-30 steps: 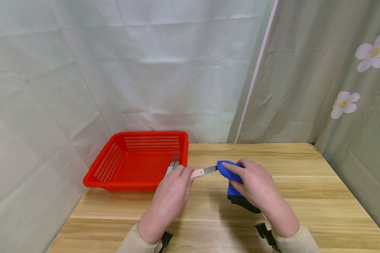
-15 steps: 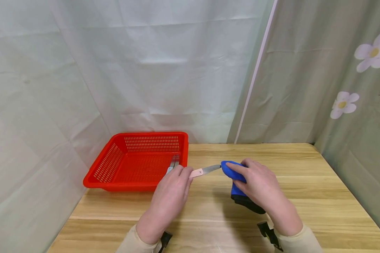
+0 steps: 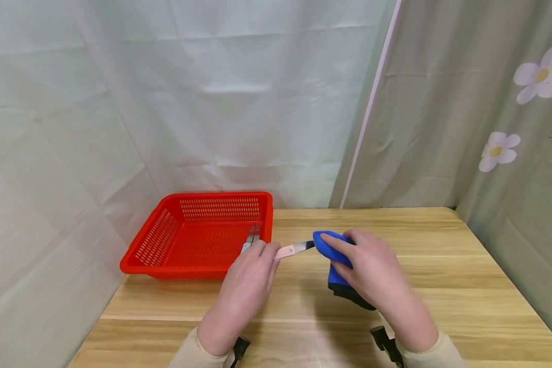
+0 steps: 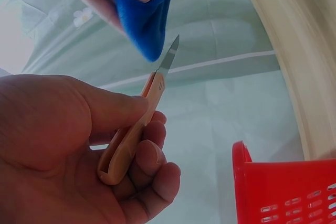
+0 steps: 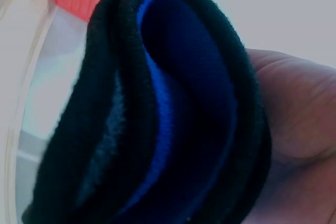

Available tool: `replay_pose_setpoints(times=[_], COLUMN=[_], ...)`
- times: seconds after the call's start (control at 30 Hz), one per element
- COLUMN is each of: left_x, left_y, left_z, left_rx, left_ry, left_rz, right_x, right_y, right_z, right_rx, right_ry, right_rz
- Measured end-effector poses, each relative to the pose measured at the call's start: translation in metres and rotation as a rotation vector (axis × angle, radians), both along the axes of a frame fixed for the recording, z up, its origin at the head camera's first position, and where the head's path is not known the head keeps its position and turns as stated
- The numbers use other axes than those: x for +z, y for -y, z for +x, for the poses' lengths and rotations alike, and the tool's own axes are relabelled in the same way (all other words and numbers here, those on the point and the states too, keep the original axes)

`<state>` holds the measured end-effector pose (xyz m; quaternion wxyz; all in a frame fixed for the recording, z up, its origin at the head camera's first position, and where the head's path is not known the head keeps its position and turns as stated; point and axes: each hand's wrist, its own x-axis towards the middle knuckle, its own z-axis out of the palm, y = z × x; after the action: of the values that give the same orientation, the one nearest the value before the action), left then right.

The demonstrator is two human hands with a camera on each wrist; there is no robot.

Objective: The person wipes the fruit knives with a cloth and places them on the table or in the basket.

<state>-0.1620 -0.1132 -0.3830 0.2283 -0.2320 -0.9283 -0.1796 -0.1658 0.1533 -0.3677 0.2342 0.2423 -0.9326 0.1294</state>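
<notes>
My left hand (image 3: 252, 286) grips the pink handle of a folding knife (image 3: 285, 252), its blade out and pointing right. In the left wrist view the thumb presses the handle (image 4: 152, 95) and the fingers curl beneath it. My right hand (image 3: 372, 268) pinches a folded blue cloth (image 3: 333, 249) with black edging at the blade's outer end. The blade's tip is hidden in the head view. From the left wrist, the blade (image 4: 169, 57) shows beside the cloth's lower corner. Close up in the right wrist view, the cloth's folds (image 5: 157, 103) hang loosely beside the palm.
A red plastic basket (image 3: 198, 272) with slotted walls stands behind and left of my left hand. In its right side lie slim metal utensils (image 3: 252, 236), partly covered by that hand. A wood-grain table (image 3: 441, 286) lies beneath, with pale curtains (image 3: 257, 102) around it.
The cloth in my right hand slid right toward the blade's tip, then came back left over more of the blade. My left hand and the knife have barely moved.
</notes>
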Motion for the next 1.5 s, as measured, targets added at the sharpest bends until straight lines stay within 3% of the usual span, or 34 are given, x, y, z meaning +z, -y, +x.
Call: replay_pose_setpoints(times=[0.23, 0.5, 0.9, 1.5], left_x=[0.001, 0.0, -0.001, 0.004], left_y=[-0.001, -0.003, -0.004, -0.002], left_z=[0.002, 0.001, 0.002, 0.002], left_rx=[0.003, -0.018, -0.028, -0.006], left_ry=[0.028, -0.002, -0.017, 0.013], left_rz=[-0.02, -0.028, -0.019, -0.014], right_x=[-0.001, -0.005, -0.006, -0.007], right_y=[0.02, 0.027, 0.022, 0.004], right_z=[0.011, 0.013, 0.009, -0.001], right_rx=[0.048, 0.042, 0.017, -0.021], right_ry=[-0.024, -0.019, 0.01, 0.035], right_rz=[0.033, 0.043, 0.041, 0.006])
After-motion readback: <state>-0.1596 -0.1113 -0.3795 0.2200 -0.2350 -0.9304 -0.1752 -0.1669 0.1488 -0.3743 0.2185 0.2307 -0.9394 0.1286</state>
